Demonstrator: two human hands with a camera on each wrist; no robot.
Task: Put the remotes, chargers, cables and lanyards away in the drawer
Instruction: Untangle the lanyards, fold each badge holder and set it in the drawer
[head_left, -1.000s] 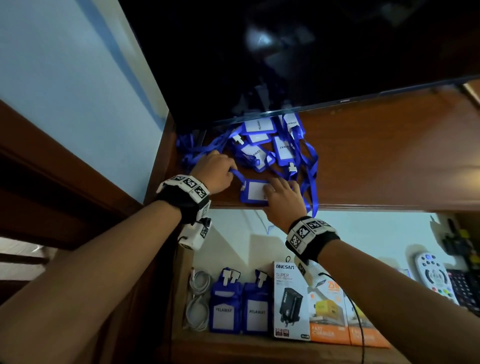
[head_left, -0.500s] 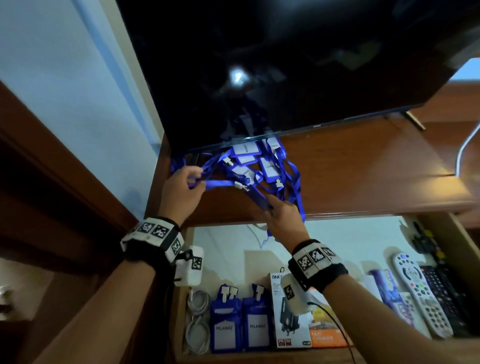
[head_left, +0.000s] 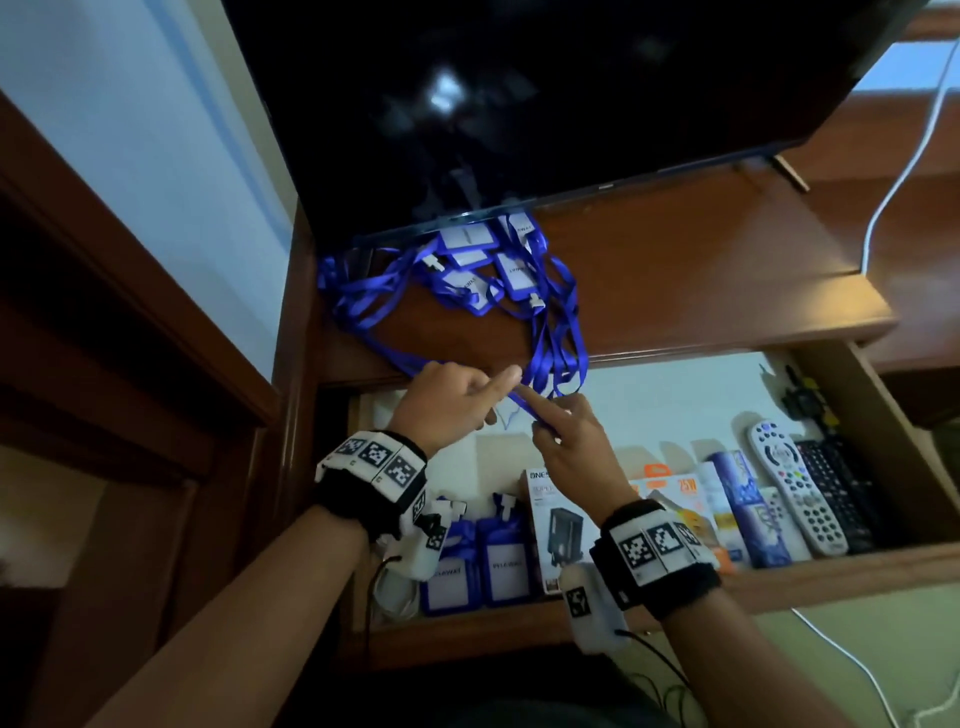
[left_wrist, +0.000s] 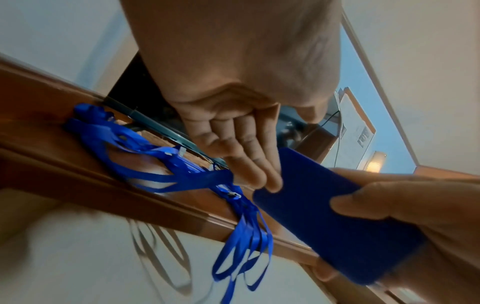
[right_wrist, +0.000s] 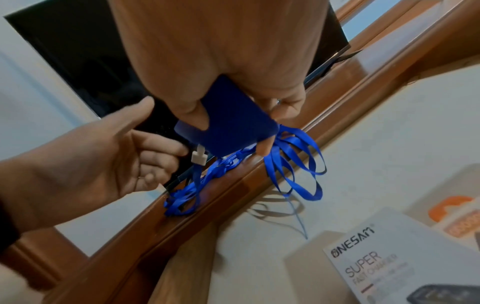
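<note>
**Two hands meet over the open drawer, one badge holder between them**

Two hands work at the front edge of the wooden shelf (head_left: 675, 270). Our right hand (head_left: 576, 441) pinches a blue badge holder (right_wrist: 231, 125): the thumb lies across its flat face and the fingertips (right_wrist: 265, 148) curl round its far edge, as the right wrist view shows. A white clip (right_wrist: 198, 157) hangs from the holder's lower corner, and its strap runs down into the tangle. Our left hand (head_left: 447, 400), at 9 o'clock of the right, has its fingers loosely extended and close together, the fingertips (left_wrist: 270, 179) touching the holder's near corner; we cannot tell whether they also catch the blue strap (left_wrist: 197, 179) that ends beside them.

Outward from the hands, at 12 o'clock, the heap of blue lanyards (head_left: 467, 275) lies on the shelf under the bottom edge of the dark television (head_left: 519, 93), several white-faced cards among them. Loops of strap (head_left: 558, 358) spill over the shelf's front edge and hang just above our hands.

Below, from 6 to 3 o'clock, the drawer (head_left: 831, 577) stands open. In it, from its left side to its right: coiled white cables (head_left: 395, 592), two blue badge holders standing on end (head_left: 478, 561), a white charger box (head_left: 556, 530), an orange charger box (head_left: 675, 499), a blue-patterned box (head_left: 748, 499), a white remote (head_left: 795, 488), and a black remote (head_left: 836, 493) touching the white one. A white cord (head_left: 904, 156) trails down the wall at 2 o'clock.
</note>
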